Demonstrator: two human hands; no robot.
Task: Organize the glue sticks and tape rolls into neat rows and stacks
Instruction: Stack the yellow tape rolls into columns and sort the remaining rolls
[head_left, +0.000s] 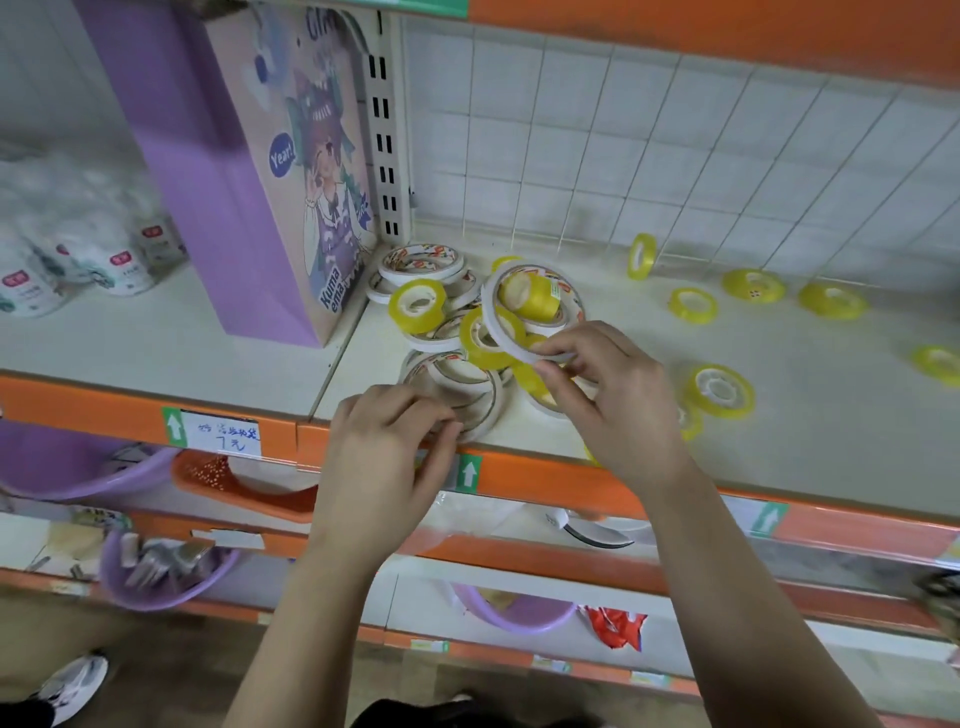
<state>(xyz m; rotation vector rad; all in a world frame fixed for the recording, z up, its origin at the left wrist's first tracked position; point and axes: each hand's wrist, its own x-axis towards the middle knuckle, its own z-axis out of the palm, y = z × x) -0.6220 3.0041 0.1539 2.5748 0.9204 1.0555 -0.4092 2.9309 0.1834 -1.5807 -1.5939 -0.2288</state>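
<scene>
White shelf (810, 457) boards with an orange front lip (545, 480) carry the tape, backed by a tiled wall (675, 156). A pile (441, 317) of white and yellow rolls crowds the bay's left end, against the slotted post (384, 135). The right hand (613, 395) pinches a thin white ring (496, 325) by its lower rim between thumb and fingers, holding it tilted over the pile. The left hand (384, 447) has its fingers curled on the rim of the flat rolls (457, 379) stacked at the pile's front, right at the lip. One yellow roll (719, 389) lies just right of the right hand. Four more lie flat and well apart toward the wall and the right edge, and one (642, 256) stands on its rim near the tiles, with bare board between them. A purple bag (249, 171) stands upright just left of the post.
</scene>
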